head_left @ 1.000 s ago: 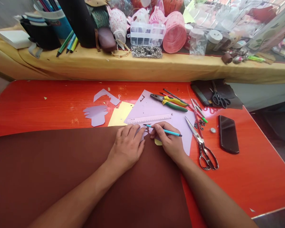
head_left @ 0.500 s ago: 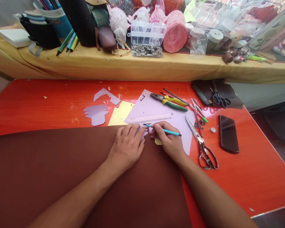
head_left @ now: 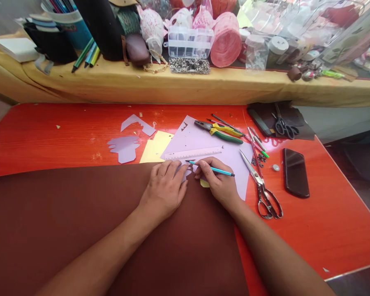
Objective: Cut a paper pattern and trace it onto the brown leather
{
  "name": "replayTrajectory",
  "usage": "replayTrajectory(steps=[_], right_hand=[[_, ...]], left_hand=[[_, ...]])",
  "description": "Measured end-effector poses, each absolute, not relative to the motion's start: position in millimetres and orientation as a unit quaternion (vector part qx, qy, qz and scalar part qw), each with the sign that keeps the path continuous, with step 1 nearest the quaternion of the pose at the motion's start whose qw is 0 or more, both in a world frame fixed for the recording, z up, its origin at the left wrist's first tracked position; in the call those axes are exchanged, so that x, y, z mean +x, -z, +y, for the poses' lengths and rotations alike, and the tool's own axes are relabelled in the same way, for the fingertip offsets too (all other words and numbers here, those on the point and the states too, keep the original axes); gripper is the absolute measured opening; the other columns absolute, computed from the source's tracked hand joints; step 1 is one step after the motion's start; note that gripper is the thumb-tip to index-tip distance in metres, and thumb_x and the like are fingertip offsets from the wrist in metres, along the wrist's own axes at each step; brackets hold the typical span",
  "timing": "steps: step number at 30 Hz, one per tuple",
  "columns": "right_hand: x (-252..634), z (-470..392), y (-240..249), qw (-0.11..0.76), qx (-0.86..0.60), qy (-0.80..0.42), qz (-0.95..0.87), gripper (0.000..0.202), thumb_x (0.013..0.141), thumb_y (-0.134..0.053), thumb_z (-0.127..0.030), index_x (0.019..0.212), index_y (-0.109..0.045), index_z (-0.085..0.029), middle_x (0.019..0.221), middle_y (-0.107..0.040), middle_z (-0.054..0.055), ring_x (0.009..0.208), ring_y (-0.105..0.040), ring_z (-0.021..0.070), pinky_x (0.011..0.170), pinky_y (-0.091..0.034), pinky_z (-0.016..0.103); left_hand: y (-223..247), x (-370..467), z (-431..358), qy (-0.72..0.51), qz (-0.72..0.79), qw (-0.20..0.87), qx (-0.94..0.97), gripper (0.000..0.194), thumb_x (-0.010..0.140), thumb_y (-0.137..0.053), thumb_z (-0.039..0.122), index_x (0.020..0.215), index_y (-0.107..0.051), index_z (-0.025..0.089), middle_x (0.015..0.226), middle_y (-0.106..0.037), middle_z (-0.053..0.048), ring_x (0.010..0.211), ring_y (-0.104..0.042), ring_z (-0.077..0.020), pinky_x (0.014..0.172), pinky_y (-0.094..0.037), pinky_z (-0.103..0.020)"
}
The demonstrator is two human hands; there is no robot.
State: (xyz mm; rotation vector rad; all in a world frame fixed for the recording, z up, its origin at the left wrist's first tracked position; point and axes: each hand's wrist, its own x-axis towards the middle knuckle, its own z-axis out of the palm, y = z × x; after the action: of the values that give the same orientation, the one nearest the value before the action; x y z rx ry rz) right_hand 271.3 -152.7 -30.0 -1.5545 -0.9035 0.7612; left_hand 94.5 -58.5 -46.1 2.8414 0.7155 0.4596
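A large dark brown sheet (head_left: 80,213), perhaps leather, covers the near part of the red table. My left hand (head_left: 165,183) lies flat near its far edge, fingers stretched over a small purple paper cutout (head_left: 186,174) that is mostly hidden. In my right hand (head_left: 217,181) is a blue pen (head_left: 217,169), pinched between thumb and fingers. The pen's dark tip points left and meets the cutout's edge by my left fingertips. A yellow paper piece (head_left: 204,183) shows under my right hand. Just beyond lies a clear ruler (head_left: 193,153) on a purple paper sheet (head_left: 181,142).
Pliers (head_left: 218,131), metal scissors (head_left: 263,189), several pens and a phone (head_left: 296,172) lie on the right. Purple cutouts (head_left: 125,149) and yellow paper (head_left: 157,146) lie at left. Behind runs a cloth-covered shelf (head_left: 111,86) crowded with jars and boxes.
The view has shifted very slightly. Both hands and the pen stay in practically the same place on the brown sheet.
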Motion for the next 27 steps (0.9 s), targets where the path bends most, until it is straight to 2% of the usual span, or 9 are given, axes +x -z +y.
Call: replayTrajectory(steps=[27], right_hand=[[272.2,-153.2,31.4,0.557,-0.654,-0.325,-0.396,0.031,0.108,-0.066,-0.049,0.092,-0.074,-0.024,0.084,-0.074,0.003,0.072,-0.071,0.0187,0.069,-0.058,0.031]], left_hand=[[45.9,94.9,-58.4,-0.155,0.241,0.09,0.954,0.041,0.107,-0.056,0.028,0.145,-0.067,0.017,0.142,-0.069,-0.015,0.133,-0.058,-0.035,0.112,-0.044,-0.052]])
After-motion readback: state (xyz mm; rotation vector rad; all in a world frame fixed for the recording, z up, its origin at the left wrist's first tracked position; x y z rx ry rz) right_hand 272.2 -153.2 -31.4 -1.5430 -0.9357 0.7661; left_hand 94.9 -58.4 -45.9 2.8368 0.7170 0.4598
